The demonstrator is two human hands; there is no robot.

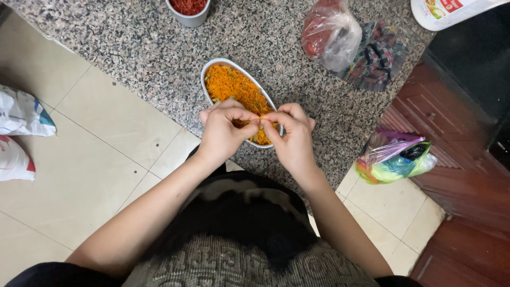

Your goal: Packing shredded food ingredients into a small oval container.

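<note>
A white oval bowl (219, 66) full of orange petals (232, 85) sits on the speckled granite counter (133, 48). My left hand (223, 130) and my right hand (292, 133) meet over the bowl's near end. Both pinch a small orange flower piece (258, 123) between thumbs and fingertips. The hands hide the bowl's near rim.
A grey cup of red shreds (188, 9) stands at the counter's far edge. A clear bag with red contents (329, 32) lies on a patterned cloth (377, 58). A colourful plastic bag (396, 159) hangs at right. White sacks (18, 133) lie on the tiled floor at left.
</note>
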